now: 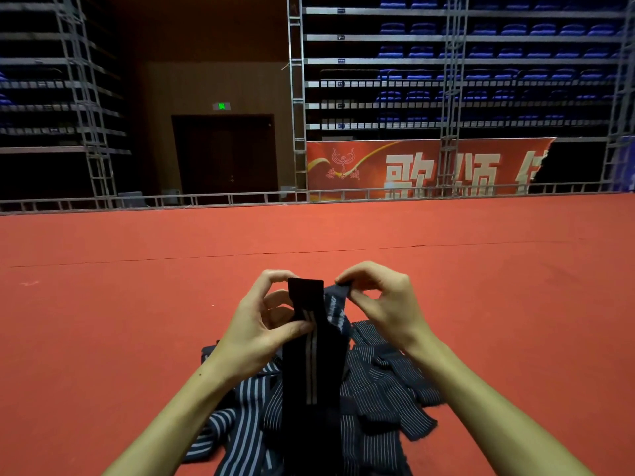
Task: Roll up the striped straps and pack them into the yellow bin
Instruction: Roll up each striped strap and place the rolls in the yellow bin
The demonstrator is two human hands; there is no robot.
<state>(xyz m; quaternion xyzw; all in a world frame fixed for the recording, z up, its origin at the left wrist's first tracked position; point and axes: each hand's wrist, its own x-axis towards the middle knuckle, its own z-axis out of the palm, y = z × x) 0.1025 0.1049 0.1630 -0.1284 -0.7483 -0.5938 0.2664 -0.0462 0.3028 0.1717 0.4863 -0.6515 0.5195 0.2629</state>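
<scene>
Left hand (264,324) and right hand (381,300) pinch one striped strap's (311,359) top end — soft, light, floppy — best rolled from that flat end.

Left hand (264,324) and right hand (381,304) raised, fingers pinched.

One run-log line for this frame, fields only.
left hand: pinches raised strap | right hand: pinches second strap end | strap pile: loose on red floor | yellow bin: not in view

A big sports hall with rows of blue seats (481,53), a red floor (137,304) and a red banner (412,166).
</scene>
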